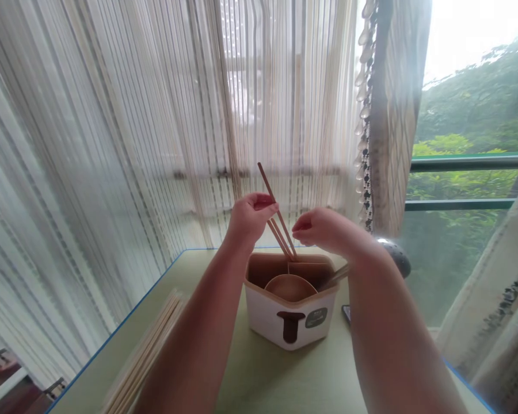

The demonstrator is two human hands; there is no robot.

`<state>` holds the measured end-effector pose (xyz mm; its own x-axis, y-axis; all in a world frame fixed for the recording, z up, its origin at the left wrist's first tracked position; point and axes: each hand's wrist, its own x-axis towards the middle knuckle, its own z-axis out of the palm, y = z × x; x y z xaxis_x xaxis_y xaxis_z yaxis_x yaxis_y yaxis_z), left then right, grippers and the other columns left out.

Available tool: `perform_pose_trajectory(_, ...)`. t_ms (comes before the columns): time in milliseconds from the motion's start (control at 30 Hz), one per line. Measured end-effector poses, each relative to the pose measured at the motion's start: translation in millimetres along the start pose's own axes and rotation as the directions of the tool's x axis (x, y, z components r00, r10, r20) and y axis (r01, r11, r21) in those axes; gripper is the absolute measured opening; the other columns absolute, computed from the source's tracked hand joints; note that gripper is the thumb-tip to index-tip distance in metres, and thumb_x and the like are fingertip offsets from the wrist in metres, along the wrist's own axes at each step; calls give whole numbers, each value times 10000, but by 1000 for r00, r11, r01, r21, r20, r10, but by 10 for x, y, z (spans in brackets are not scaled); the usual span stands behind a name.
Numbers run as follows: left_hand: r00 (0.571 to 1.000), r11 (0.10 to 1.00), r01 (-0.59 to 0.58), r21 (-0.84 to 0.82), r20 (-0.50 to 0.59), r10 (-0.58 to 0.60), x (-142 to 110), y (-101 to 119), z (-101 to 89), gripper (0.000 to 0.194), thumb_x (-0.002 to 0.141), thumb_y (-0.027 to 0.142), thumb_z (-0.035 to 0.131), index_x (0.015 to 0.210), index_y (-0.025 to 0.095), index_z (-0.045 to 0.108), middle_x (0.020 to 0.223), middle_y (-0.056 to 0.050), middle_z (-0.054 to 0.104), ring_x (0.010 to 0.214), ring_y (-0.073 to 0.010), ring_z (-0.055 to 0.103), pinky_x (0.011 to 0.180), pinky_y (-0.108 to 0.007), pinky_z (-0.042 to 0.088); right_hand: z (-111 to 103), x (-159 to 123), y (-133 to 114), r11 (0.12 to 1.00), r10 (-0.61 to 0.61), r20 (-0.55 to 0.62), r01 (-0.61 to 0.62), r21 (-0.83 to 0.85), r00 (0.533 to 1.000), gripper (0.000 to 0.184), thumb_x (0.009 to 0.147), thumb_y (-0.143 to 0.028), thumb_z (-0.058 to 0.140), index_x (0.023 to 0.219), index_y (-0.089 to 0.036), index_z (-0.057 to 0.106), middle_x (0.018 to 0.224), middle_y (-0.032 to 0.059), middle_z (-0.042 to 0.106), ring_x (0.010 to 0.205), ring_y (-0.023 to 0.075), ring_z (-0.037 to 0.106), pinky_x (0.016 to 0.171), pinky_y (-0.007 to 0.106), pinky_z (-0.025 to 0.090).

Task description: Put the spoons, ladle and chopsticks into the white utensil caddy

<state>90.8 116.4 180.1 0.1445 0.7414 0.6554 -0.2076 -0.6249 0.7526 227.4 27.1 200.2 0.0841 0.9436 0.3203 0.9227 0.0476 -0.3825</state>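
"Chopsticks point(285, 231), where?"
"Mid-frame, lower ends at the rear rim of the box point(263, 313). Left hand point(252, 218) pinches them, fingers closed; right hand point(309, 229) curled nearby (can't tell if it's holding anything)."
"Risk?"
"Splayed ends could catch that rim; a loose pinch could drop one."
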Motion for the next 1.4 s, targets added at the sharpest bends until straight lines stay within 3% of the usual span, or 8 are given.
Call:
perform_pose_trajectory(167,982,982,179,-68,81,-173,6,-12,-70,293,534,274,803,759,141,670,710,-57,683,666,-163,635,641,-323,522,9,-13,-74,999,-32,-49,33,15,998,114,728,-232,628,775,-178,716,673,46,681,541,125,567,510,234,405)
perform_pose_trajectory(400,992,992,115,-60,55,-112,11,-25,-101,291,535,320,801,746,153,691,702,-45,691,676,-156,634,681,-310,509,77,29,-201,989,-35,-53,27,-144,998,150,772,-225,565,726,-169,696,690,55,676,559,123,555,516,229,371)
perform_pose_trajectory(633,993,993,119,-29,20,-118,43,-38,-148,339,641,415,726,865,162,700,820,-69,705,794,-171,638,714,-289,472,106,81,-272,961,59,126,-22,-276,990,184,799,-273,546,836,-173,696,781,74,691,650,145,602,561,234,396)
perform_pose_trajectory(767,986,986,157,-65,72,-152,81,-101,-183,358,653,406,722,904,153,693,825,-77,706,763,-164,645,708,-288,467,162,131,-265,937,112,185,-42,-347,976,199,775,-254,556,873,-168,706,794,87,690,690,168,614,596,250,404)
perform_pose_trajectory(1000,944,966,253,41,209,-256,126,-79,-331,370,588,392,774,860,150,713,878,-104,707,821,-184,632,739,-304,453,245,231,-229,945,10,137,36,-326,991,233,771,-270,527,889,-196,714,821,78,692,713,170,608,612,260,400)
perform_pose_trajectory(1167,971,976,218,25,98,-219,178,-96,-433,353,607,426,755,826,154,707,803,-83,702,761,-167,635,703,-291,450,223,224,-311,924,133,240,-32,-382,962,200,720,-223,577,850,-190,725,752,68,683,669,178,604,556,260,388)
perform_pose_trajectory(1267,977,982,176,67,110,-183,176,-93,-437,332,606,418,757,790,147,706,742,-70,694,714,-154,627,678,-279,446,217,200,-339,928,136,245,-36,-371,960,195,727,-212,572,846,-189,724,760,64,681,672,173,605,555,256,387)
perform_pose_trajectory(1400,980,990,136,45,140,-141,122,-72,-380,350,631,423,734,852,153,702,821,-76,705,704,-143,618,674,-281,449,213,164,-342,936,106,194,-33,-350,975,204,744,-230,555,851,-189,723,766,74,679,665,169,604,557,256,389)
